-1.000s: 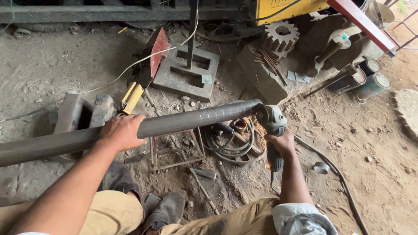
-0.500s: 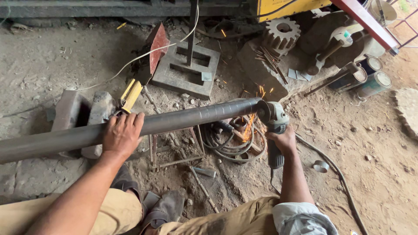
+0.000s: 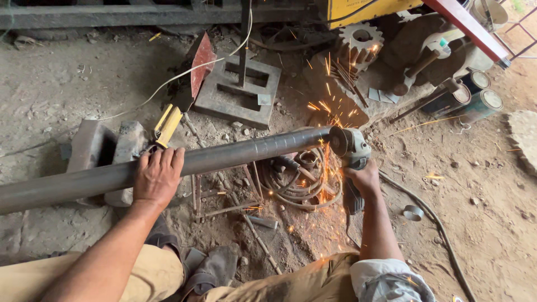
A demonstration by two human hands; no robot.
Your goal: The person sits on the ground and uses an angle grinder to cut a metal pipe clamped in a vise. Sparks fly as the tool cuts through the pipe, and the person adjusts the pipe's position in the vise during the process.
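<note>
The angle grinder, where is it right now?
In the head view, right of centre: the angle grinder is in the right hand, against the pipe end.

The steel pipe (image 3: 224, 159) runs off the edge at 9 o'clock, so its far end is cut off. The left hand (image 3: 158, 178) covers part of its top there. At 3 o'clock the right hand (image 3: 364, 178) wraps the angle grinder (image 3: 351, 154), hiding its handle; sparks blur the disc where it meets the pipe's end. The yellow machine (image 3: 363, 8) at 12 o'clock is cropped, and both forearms leave at 6 o'clock.
</note>
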